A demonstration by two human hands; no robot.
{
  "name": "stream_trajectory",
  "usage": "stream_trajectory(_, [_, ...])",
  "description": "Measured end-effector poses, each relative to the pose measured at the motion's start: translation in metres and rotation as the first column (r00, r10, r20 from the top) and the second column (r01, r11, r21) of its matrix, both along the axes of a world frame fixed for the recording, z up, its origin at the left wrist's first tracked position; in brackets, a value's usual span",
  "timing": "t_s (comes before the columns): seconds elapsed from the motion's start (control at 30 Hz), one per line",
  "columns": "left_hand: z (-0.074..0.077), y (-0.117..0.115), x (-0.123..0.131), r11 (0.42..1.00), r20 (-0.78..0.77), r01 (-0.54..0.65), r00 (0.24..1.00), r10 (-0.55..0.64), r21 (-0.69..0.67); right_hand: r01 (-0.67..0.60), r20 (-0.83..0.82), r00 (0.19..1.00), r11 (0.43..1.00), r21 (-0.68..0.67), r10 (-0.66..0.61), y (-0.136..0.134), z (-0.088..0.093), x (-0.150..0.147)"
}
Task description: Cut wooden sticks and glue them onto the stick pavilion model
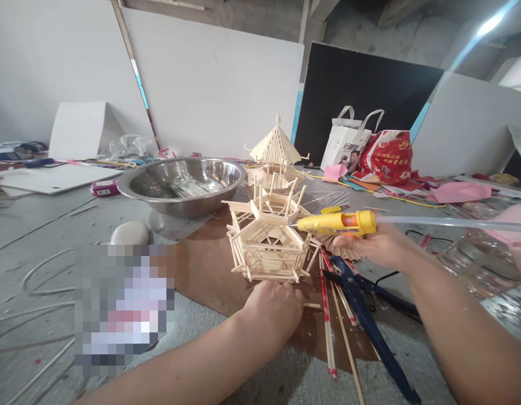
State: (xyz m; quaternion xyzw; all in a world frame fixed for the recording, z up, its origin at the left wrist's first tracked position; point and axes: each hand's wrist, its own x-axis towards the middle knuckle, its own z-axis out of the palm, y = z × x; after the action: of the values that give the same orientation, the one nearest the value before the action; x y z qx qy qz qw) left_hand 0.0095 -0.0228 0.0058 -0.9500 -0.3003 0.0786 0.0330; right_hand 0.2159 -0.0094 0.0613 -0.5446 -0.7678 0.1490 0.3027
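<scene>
My right hand (378, 247) is wrapped round a yellow hot glue gun (340, 224), with a long clear glue stick (438, 223) running out of its back. The nozzle points left, at the upper rim of a many-sided frame of wooden sticks (271, 247). Just in front of that frame, my left hand (277, 306) is closed, its fingertips hidden. A short wooden stick (312, 305) pokes out at its right side. Behind the frame stands a stick-built pointed roof (277, 147). Under the frame lies a brown board (205, 264).
Blue-handled cutters (365, 315) and red-wrapped sticks (326, 315) lie to the right. A steel basin (184, 185), a white stone-like object (129, 232) and a pixelated patch are on the left. Bags (387, 157) and coloured paper sit behind; a clear container (480, 259) stands far right.
</scene>
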Motion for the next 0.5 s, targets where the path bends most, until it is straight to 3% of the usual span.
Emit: stream_trajectory(0.5, [0.0007,0.0001,-0.0007,1.0,0.005,0.011,1.0,-0.011,0.014,0.001,0.014,1.0,0.998,-0.066,0.0,-0.0053,0.0071,0.0051])
